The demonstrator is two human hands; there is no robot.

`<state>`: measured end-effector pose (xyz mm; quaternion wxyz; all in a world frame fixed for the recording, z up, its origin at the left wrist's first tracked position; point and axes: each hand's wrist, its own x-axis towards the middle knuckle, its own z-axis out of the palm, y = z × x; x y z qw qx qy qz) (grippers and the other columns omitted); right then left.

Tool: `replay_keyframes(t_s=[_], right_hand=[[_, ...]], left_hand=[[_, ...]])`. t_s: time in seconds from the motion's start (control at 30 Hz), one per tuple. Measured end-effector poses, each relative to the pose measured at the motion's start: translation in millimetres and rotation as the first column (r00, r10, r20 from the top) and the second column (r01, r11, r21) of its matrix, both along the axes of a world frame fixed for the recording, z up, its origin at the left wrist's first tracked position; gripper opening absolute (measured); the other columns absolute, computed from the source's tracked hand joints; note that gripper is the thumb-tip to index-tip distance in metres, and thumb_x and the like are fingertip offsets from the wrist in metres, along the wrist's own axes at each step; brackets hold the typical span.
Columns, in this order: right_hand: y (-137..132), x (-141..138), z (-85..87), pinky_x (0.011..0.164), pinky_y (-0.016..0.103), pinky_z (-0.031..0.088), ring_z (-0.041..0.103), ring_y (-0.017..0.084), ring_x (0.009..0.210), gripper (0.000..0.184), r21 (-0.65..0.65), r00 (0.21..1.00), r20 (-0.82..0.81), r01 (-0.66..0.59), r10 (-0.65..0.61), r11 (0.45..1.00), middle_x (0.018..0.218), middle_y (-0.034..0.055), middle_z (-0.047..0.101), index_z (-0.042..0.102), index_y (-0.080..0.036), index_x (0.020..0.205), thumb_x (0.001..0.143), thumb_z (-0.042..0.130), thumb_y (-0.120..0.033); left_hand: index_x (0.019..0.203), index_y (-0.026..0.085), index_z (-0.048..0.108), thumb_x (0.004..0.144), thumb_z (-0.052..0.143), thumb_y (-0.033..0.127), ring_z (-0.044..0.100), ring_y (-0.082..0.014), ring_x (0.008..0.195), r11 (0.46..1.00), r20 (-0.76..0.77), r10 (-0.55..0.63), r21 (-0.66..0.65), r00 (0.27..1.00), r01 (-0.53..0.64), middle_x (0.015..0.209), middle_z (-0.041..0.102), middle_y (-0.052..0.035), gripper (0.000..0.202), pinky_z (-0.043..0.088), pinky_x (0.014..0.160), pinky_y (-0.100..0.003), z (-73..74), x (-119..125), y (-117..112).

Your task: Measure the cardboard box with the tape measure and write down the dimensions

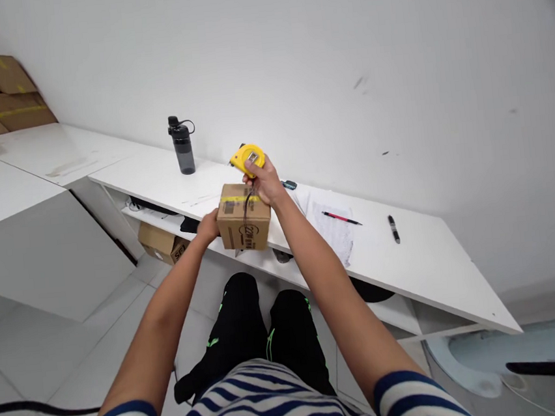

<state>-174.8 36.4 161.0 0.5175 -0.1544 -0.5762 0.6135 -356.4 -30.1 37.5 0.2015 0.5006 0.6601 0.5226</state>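
Note:
A small cardboard box (pixel 243 218) with yellow tape on top and black print stands at the front edge of the white table. My left hand (pixel 209 227) grips its left side; the fingers behind the box are partly hidden. Above the box's back right corner, my right hand (pixel 265 180) is closed on a yellow tape measure (pixel 249 158), thumb on its face. A dark wrist cord (pixel 246 206) hangs from the tape measure across the box. No blade drawn out along the box can be made out.
A dark water bottle (pixel 183 148) stands at the back left of the table (pixel 424 253). To the right lie written papers (pixel 332 235), a red-and-black pen (pixel 341 218) and a black marker (pixel 394 229). Cardboard boxes (pixel 17 112) are stacked far left; another box (pixel 158 241) sits below the tabletop.

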Motion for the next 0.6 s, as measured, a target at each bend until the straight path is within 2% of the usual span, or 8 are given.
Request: replay_keyframes(t_s=[0.1,0.2,0.27,0.33,0.4,0.47,0.53,0.6], right_hand=[[2,0,-5.5,0.05,0.021,0.047,0.055,0.007,0.058,0.064,0.13,0.975,0.223,-0.027,-0.003,0.991,0.092,-0.0026,0.061,0.051,-0.028,0.119,0.065,0.082,-0.043],[9,6,-11.2,0.055,0.024,0.05,0.055,0.009,0.059,0.069,0.188,0.939,0.342,-0.024,-0.043,0.982,0.094,-0.0013,0.061,0.048,-0.028,0.126,0.066,0.079,-0.045],[14,10,-13.5,0.057,0.027,0.052,0.056,0.011,0.061,0.072,0.208,0.925,0.374,-0.009,-0.071,0.978,0.096,-0.0004,0.061,0.045,-0.029,0.13,0.068,0.076,-0.049],[15,13,-14.3,0.062,0.03,0.054,0.058,0.013,0.066,0.073,0.239,0.911,0.402,-0.003,-0.096,0.971,0.102,0.0012,0.062,0.043,-0.029,0.134,0.071,0.073,-0.051],[14,16,-14.2,0.072,0.034,0.056,0.062,0.017,0.079,0.074,0.292,0.901,0.413,0.005,-0.131,0.957,0.112,0.0038,0.061,0.042,-0.029,0.137,0.073,0.071,-0.053],[11,19,-13.9,0.086,0.037,0.055,0.062,0.022,0.1,0.073,0.371,0.898,0.4,0.023,-0.182,0.928,0.125,0.0062,0.057,0.042,-0.027,0.138,0.075,0.069,-0.053],[11,21,-14.2,0.099,0.039,0.049,0.056,0.024,0.116,0.071,0.457,0.891,0.383,0.046,-0.243,0.888,0.135,0.0069,0.052,0.043,-0.026,0.137,0.075,0.068,-0.052],[12,22,-14.5,0.104,0.039,0.045,0.053,0.024,0.121,0.07,0.52,0.876,0.385,0.055,-0.291,0.852,0.137,0.0068,0.051,0.043,-0.025,0.136,0.076,0.066,-0.052]], left_hand=[[0.084,0.016,0.07,0.069,0.07,0.033,0.064,-0.0276,0.09,1.0,0.089,-0.003,-0.012,0.996,0.004,0.091,0.074,-0.01,0.022,0.049,0.08,-0.035,-3.0,16,6],[0.09,0.012,0.07,0.08,0.059,0.05,0.065,-0.0277,0.09,1.0,0.184,0.006,0.007,0.983,-0.007,0.096,0.074,-0.014,0.04,0.05,0.079,-0.037,6.3,25,7],[0.106,0.014,0.068,0.086,0.046,0.062,0.066,-0.0277,0.098,0.997,0.307,-0.069,0.042,0.949,0.059,0.105,0.073,-0.0146,0.057,0.051,0.082,-0.038,18.4,31,0],[0.125,0.019,0.061,0.088,0.04,0.069,0.063,-0.0282,0.111,0.978,0.436,-0.208,0.123,0.876,0.171,0.12,0.069,-0.0138,0.066,0.05,0.089,-0.041,32.3,40,-12],[0.137,0.021,0.052,0.084,0.052,0.066,0.057,-0.029,0.124,0.952,0.451,-0.295,0.21,0.842,0.221,0.136,0.06,-0.0127,0.069,0.046,0.1,-0.041,45.2,52,-21],[0.144,0.021,0.044,0.08,0.066,0.057,0.053,-0.029,0.129,0.946,0.399,-0.296,0.246,0.868,0.21,0.143,0.053,-0.0122,0.077,0.042,0.106,-0.04,54.1,63,-24],[0.15,0.024,0.034,0.079,0.07,0.05,0.055,-0.0285,0.127,0.942,0.374,-0.302,0.259,0.877,0.214,0.144,0.052,-0.0117,0.084,0.042,0.107,-0.04,57.7,70,-19],[0.152,0.027,0.029,0.082,0.068,0.047,0.058,-0.0276,0.123,0.926,0.362,-0.341,0.287,0.867,0.244,0.142,0.055,-0.01,0.083,0.044,0.106,-0.041,56.6,72,-10]])
